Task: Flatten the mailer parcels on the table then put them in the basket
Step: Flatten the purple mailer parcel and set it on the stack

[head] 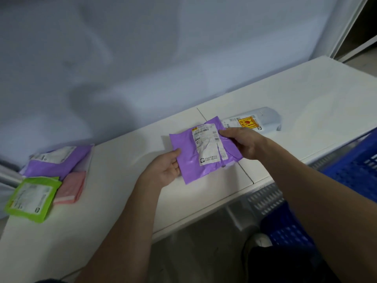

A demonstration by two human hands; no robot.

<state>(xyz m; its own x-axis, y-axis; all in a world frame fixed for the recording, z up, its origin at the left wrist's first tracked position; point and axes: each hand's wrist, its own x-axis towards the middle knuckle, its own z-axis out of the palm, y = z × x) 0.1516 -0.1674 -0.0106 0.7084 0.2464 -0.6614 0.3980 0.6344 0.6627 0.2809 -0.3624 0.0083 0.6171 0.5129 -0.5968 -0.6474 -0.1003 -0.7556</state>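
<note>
Now your left hand (163, 170) pinches the lower left edge of a small purple plastic mailer parcel (189, 170) with a white label; your right hand (242, 142) grips its upper right edge. The parcel is over the white table (122, 201), with a blue slatted plastic basket (357, 166) just beside the table's right end.

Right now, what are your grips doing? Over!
Left grip and right grip both pinch the purple mailer by opposite edges. Blue basket sits to the right. Nothing seems in the way.
</note>
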